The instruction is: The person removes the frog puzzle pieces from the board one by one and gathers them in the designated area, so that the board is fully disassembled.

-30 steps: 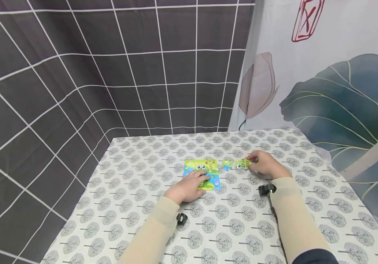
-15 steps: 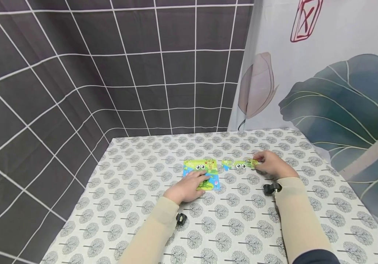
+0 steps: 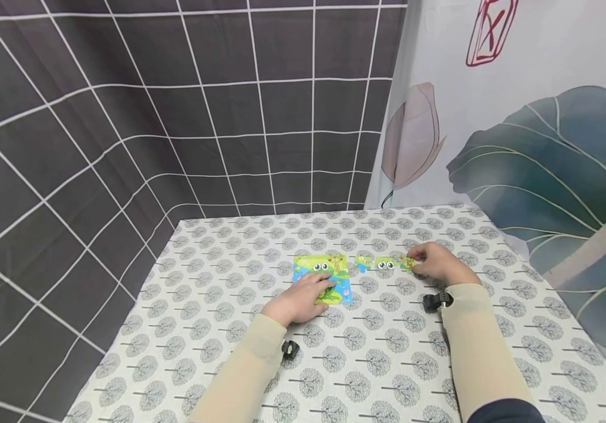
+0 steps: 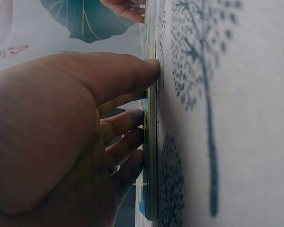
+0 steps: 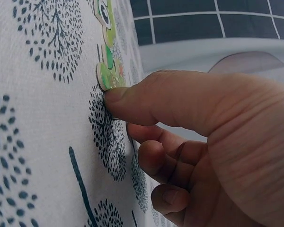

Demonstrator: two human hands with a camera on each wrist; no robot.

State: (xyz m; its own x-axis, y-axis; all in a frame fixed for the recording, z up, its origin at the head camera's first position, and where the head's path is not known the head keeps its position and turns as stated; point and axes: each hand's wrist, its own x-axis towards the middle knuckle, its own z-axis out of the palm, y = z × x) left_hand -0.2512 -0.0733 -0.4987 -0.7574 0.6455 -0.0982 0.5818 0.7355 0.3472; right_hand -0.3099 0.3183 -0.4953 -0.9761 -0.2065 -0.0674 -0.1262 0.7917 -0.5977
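A frog picture puzzle board (image 3: 343, 283), green and blue, lies flat on the table. My left hand (image 3: 303, 298) rests across its lower left part, covering some of the picture. In the left wrist view, the fingertips press on the board's top while the thumb (image 4: 128, 75) lies at its edge. To the right of the board is a row of loose puzzle pieces: a green and blue one (image 3: 363, 263), one with two frog eyes (image 3: 386, 265), and a small green one (image 3: 406, 264). My right hand (image 3: 437, 262) pinches that last piece by its right end, thumb at its edge.
The table is covered by a white cloth (image 3: 377, 364) printed with grey trees. A dark gridded curtain (image 3: 261, 111) hangs behind it, and a pale curtain with painted leaves (image 3: 556, 153) is on the right.
My right hand has shifted a little to the right with the small green piece, uncovering both eyes on the piece beside it. The left hand stays on the board.
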